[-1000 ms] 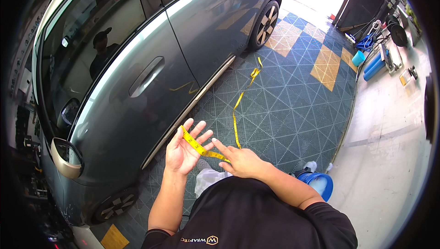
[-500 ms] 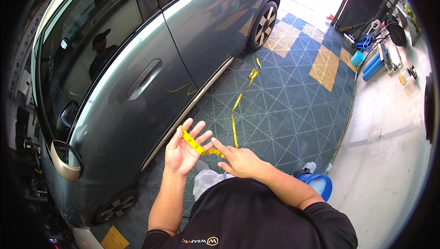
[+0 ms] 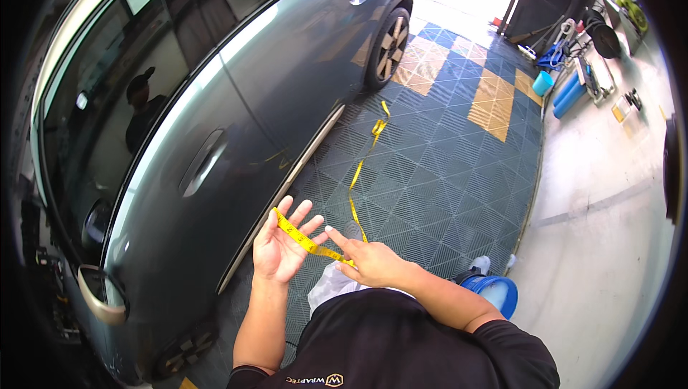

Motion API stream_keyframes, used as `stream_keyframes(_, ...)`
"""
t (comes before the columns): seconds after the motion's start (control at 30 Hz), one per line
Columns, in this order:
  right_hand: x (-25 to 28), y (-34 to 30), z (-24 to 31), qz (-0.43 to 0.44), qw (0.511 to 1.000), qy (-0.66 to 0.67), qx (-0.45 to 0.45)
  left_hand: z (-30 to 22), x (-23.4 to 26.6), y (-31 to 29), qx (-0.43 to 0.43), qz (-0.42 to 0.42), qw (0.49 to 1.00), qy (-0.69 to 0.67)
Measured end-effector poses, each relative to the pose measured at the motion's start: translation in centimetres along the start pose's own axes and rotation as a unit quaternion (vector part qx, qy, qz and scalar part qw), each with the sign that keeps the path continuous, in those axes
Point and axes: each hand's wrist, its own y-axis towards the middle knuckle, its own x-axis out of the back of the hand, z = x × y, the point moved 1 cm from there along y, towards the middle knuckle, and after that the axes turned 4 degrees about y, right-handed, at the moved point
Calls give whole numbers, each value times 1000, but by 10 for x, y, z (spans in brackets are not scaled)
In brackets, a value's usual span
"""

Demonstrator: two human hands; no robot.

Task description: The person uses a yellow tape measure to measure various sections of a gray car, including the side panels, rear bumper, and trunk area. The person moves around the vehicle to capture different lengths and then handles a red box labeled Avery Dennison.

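Observation:
A yellow measuring tape (image 3: 296, 234) runs between my two hands. My left hand (image 3: 280, 249) is palm up, its thumb holding the tape's end against the hand while the other fingers spread apart. My right hand (image 3: 378, 264) grips the tape farther along, between thumb and curled fingers, with its index finger stretched toward the left palm. From there the tape trails across the floor, ending in a small loose bunch. To the left stands a dark grey car (image 3: 244, 109) with a recessed door handle (image 3: 204, 162); neither hand touches it.
The floor (image 3: 444, 181) has ribbed grey, blue and tan tiles. A blue bucket (image 3: 510, 296) stands right of my body. Along the right wall are a light blue cup-like container (image 3: 542, 83), blue rolls (image 3: 569, 95) and hoses. A bright doorway opens at the far end.
My view has shifted slightly, so the car and the floor tape appear farther left. Both hands keep their hold on the tape, and the stretch between them looks a little straighter.

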Motion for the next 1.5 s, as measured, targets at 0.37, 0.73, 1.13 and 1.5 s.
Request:
stream_keyframes(0.37, 115, 29, -64, -120, 988, -28, -93, 14, -33, 187, 101, 59, 993, -28)
stream_keyframes(0.73, 213, 62, -119, -249, 962, -10, -114, 36, -73, 321, 150, 37, 988, 9)
stream_keyframes(1.13, 338, 45, -230, -273, 961, -24, 32, 119, -143, 420, 62, 19, 998, 21)
stream_keyframes(1.5, 423, 18, -299, -207, 975, -47, 59, 183, -209, 467, 25, 6, 999, 43)
